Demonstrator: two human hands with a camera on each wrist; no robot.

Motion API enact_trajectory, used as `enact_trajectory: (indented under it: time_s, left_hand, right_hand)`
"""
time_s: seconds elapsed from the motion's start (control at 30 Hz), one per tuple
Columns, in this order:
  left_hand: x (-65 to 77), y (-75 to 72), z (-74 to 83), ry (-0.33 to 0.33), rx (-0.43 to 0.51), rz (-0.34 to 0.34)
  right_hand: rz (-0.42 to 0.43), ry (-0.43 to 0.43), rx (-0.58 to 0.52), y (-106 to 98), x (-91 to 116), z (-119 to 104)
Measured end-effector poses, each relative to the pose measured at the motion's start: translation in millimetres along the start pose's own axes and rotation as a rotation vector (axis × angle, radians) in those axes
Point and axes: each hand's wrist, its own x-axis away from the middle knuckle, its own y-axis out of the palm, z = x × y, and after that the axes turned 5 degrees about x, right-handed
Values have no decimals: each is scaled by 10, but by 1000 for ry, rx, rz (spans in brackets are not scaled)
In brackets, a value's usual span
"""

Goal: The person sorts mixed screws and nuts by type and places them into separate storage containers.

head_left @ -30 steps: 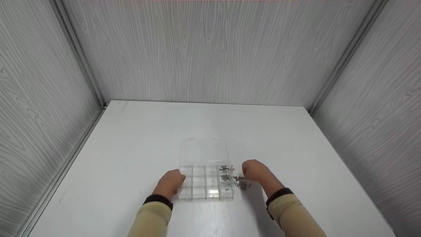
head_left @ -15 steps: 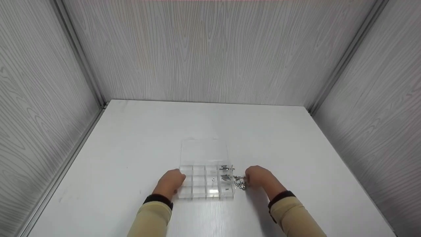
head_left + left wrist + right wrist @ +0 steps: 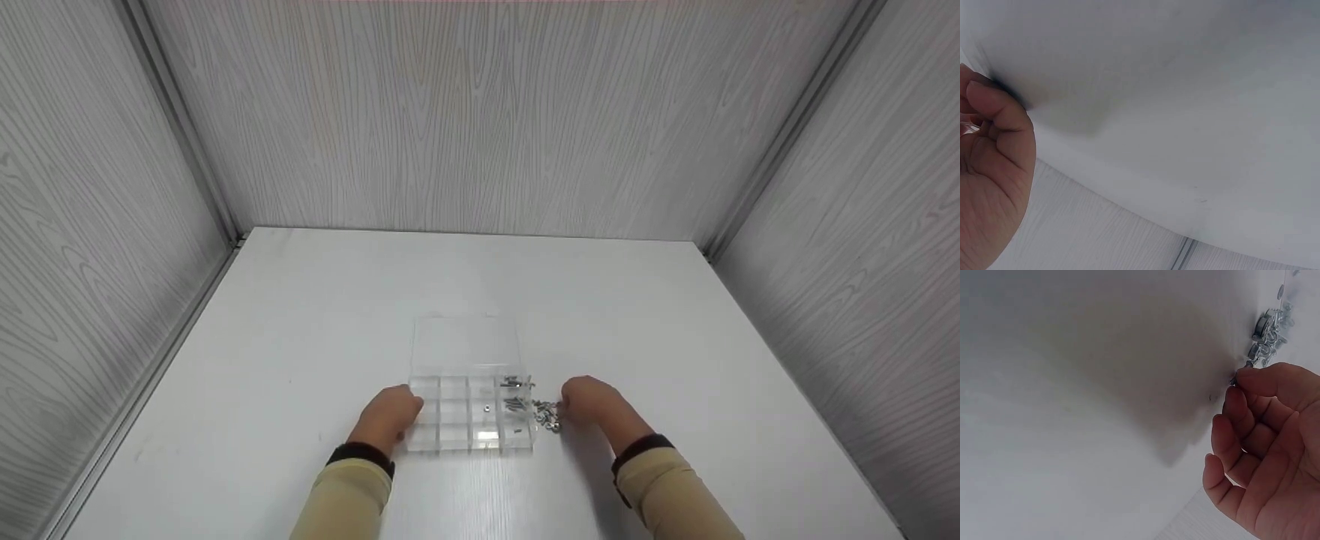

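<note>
Right hand [image 3: 591, 401] now sitting lower, I'm seeing its fingers [image 3: 1235, 403] pinching a metal piece [image 3: 1233, 381], left hand [image 3: 390, 414] gripping box [image 3: 454, 433], picking likely progressing.

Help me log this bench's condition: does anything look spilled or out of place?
Yes: loose metal hardware lies clustered on the table, just right of the clear compartment box, outside it. That looks spilled, though it may be set out for sorting. No damage is visible.

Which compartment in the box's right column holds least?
The bottom compartment: only one small piece shows there, while the middle compartment and the top compartment each show several.
</note>
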Motion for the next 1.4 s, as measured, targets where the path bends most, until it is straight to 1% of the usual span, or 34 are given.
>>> enact_trajectory:
  time_s: [0.03,0.13,0.27,0.4,0.57,0.77,0.93,1.03,1.13,1.27,1.4]
  left_hand:
    - [-9,2,-1,-5,1,-2]
    - [-42,12,-11,0,-44,-16]
    - [-102,32,-39,6,-82,-33]
    - [-113,34,-40,2,-61,-29]
    - [-75,25,-24,7,-62,-11]
    - [-23,33,-9,16,-39,-1]
    - [-10,30,-7,17,-15,1]
    - [-25,32,-5,10,-8,-7]
    - [-43,37,-7,-2,-1,-14]
    - [-53,37,-18,1,-1,-22]
    - [-53,39,-21,7,6,-22]
  right_hand:
    - [8,-7,0,-17,-7,2]
    - [34,-19,2,-82,-23,-14]
    - [58,-22,5,-196,-52,-86]
    - [70,-29,30,-292,-115,-199]
    - [76,-23,26,-358,-193,-378]
    - [102,-50,14,-385,-268,-586]
    - [131,-65,27,-371,-326,-710]
    - [138,-64,18,-359,-355,-762]
    - [127,-64,1,-355,-371,-809]
    - [109,-65,-15,-343,-392,-850]
    - [118,-66,-21,-321,-413,-864]
